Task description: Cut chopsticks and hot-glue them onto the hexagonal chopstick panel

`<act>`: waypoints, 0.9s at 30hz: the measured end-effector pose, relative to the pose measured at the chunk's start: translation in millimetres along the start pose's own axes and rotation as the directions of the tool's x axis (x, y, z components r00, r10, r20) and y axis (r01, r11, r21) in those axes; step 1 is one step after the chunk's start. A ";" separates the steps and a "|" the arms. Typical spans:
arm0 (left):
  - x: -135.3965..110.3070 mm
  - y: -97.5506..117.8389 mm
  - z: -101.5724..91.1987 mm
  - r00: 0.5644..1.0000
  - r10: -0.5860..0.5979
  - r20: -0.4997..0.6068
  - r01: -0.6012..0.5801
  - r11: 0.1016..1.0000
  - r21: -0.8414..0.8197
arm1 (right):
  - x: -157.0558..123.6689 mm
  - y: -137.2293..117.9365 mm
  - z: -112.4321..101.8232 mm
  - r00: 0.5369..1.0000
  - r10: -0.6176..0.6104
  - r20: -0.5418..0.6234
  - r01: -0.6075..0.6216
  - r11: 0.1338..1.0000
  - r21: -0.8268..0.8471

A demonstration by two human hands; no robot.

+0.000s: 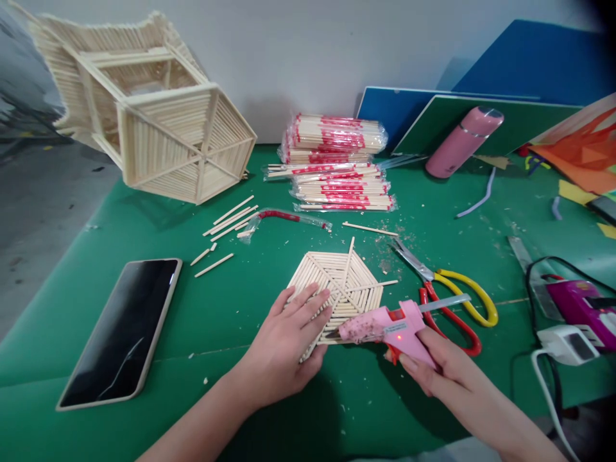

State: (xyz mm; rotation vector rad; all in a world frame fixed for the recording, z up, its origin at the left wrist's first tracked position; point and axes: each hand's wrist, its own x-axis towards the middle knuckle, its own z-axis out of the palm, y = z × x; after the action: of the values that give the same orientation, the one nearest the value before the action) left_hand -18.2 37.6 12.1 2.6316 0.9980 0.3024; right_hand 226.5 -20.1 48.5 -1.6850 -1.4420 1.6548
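Observation:
A flat hexagon of glued wooden sticks [344, 279] lies on the green table [231, 308]. My left hand [283, 346] rests flat on its near left part, fingers spread. My right hand [443, 369] grips a pink hot glue gun [385, 326] with a clear glue stick at its back. The gun's nozzle points left at the hexagon's near edge, close to my left fingertips.
Red-and-yellow scissors [447, 292] lie right of the hexagon. A phone [124, 330] lies at the left, loose sticks [226, 231] behind it. A large stick structure [144, 109], chopstick packs [337, 163], a pink bottle [462, 141], a purple device [577, 308] and cables stand around.

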 end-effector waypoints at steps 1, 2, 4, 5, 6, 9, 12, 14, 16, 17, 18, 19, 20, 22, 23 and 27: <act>0.0 0.0 -0.2 1.000 0.000 -0.001 0.000 1.000 -0.001 | 0.9 0.2 0.1 1.000 -0.011 -0.005 0.011 1.000 -0.011; 0.0 0.1 -0.4 1.000 0.001 -0.004 -0.002 1.000 -0.004 | 1.1 1.2 -0.2 1.000 -0.022 -0.016 0.021 1.000 -0.014; 0.2 0.2 -0.8 1.000 0.000 -0.008 0.000 1.000 -0.011 | -0.8 4.4 -1.7 0.999 -0.020 -0.038 0.020 1.000 0.000; 0.4 0.3 -1.0 1.000 0.001 -0.007 -0.001 1.000 -0.013 | -2.4 6.2 -2.7 0.998 -0.009 -0.054 0.010 1.000 0.013; 0.5 0.4 -1.2 1.000 -0.001 -0.004 0.001 1.000 -0.012 | -4.1 7.8 -3.6 0.997 0.007 -0.073 -0.005 1.000 0.027; 0.8 0.3 -1.3 1.000 -0.002 0.014 0.002 1.000 0.002 | -6.8 10.4 -5.1 0.993 0.019 -0.112 -0.014 0.999 0.043; 0.6 0.1 -0.9 1.000 0.002 0.022 -0.002 1.000 0.022 | -3.7 8.8 -3.7 0.998 -0.005 -0.061 0.006 1.000 0.009; 0.3 0.0 -0.6 1.000 0.005 0.017 -0.005 1.000 0.020 | -0.2 6.0 -1.8 0.999 -0.014 -0.030 0.013 1.000 -0.014; 0.2 0.0 -0.6 1.000 0.004 0.008 -0.004 1.000 0.008 | 2.1 3.5 -0.3 1.000 -0.023 -0.021 0.022 0.999 -0.023; 0.2 0.0 -0.6 1.000 0.002 0.005 -0.002 1.000 0.001 | 2.4 2.8 -0.1 0.999 -0.031 -0.016 0.030 0.999 -0.021; 0.2 0.0 -0.6 1.000 0.002 0.003 -0.002 1.000 -0.004 | 2.0 2.8 -0.4 0.999 -0.034 -0.015 0.034 0.999 -0.016; 0.3 -0.1 -0.6 1.000 0.001 0.004 -0.001 1.000 -0.006 | 1.0 3.7 -1.3 0.999 -0.033 -0.015 0.032 0.999 -0.008; 0.4 -0.2 -0.6 1.000 0.001 0.006 -0.001 1.000 -0.005 | -0.5 5.3 -2.7 1.000 -0.025 -0.015 0.025 1.000 0.002; 0.6 -0.3 -0.5 1.000 0.002 0.009 -0.002 1.000 0.001 | -4.6 10.3 -6.7 1.000 -0.003 -0.017 0.003 1.000 0.021; 0.7 -0.2 -0.4 1.000 0.002 0.009 -0.002 1.000 0.002 | -6.8 13.1 -8.9 1.000 0.011 -0.019 -0.010 1.000 0.026; 1.1 0.6 -0.3 1.000 -0.003 -0.007 0.002 1.000 -0.016 | -11.9 17.1 -12.2 0.999 0.030 -0.045 -0.029 0.999 0.027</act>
State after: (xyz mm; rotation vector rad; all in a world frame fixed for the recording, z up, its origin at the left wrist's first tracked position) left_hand -17.1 38.0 12.7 2.6168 0.9970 0.3172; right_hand 246.8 -32.3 43.4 -1.7258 -1.3747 1.6327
